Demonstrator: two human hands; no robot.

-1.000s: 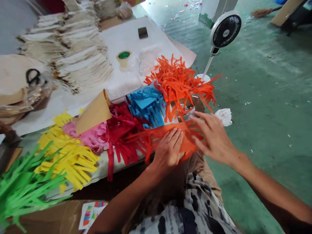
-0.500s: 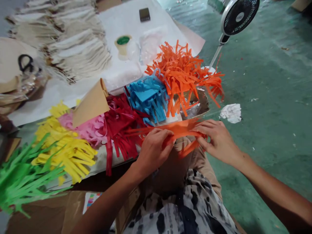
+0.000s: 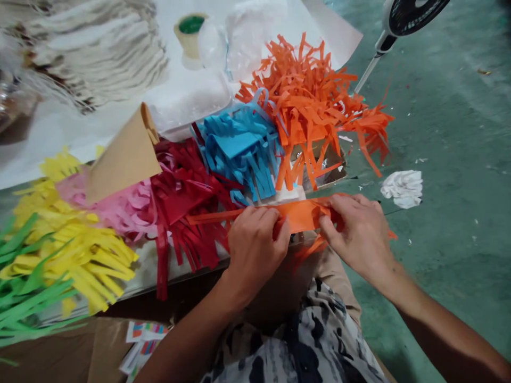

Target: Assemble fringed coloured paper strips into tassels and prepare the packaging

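Note:
My left hand (image 3: pixel 257 255) and my right hand (image 3: pixel 357 236) both pinch a strip of orange paper (image 3: pixel 299 215) above my lap, its cut fringe hanging toward me. Just beyond the strip lies a heap of orange paper fringe (image 3: pixel 307 111), with blue fringe (image 3: pixel 239 149) beside it. Further left come red fringe (image 3: pixel 187 207), pink fringe (image 3: pixel 115 205), yellow fringe (image 3: pixel 75 239) and green fringe (image 3: pixel 27 276). A tan paper cone (image 3: pixel 123 154) rests on the pink and red heaps.
Cream fringed pieces (image 3: pixel 91 53) and a green-cored tape roll (image 3: pixel 189 32) lie on white sheeting (image 3: pixel 187 101) at the back. A crumpled white paper (image 3: pixel 402 189) sits on the green floor (image 3: pixel 447 133) at right, below a white fan (image 3: pixel 403 21). Printed cards (image 3: pixel 143 340) lie on cardboard (image 3: pixel 51 351).
My hands have moved closer together and now both pinch the orange strip, lifted off my lap. The view has tilted and shifted, bringing the paper heaps closer.

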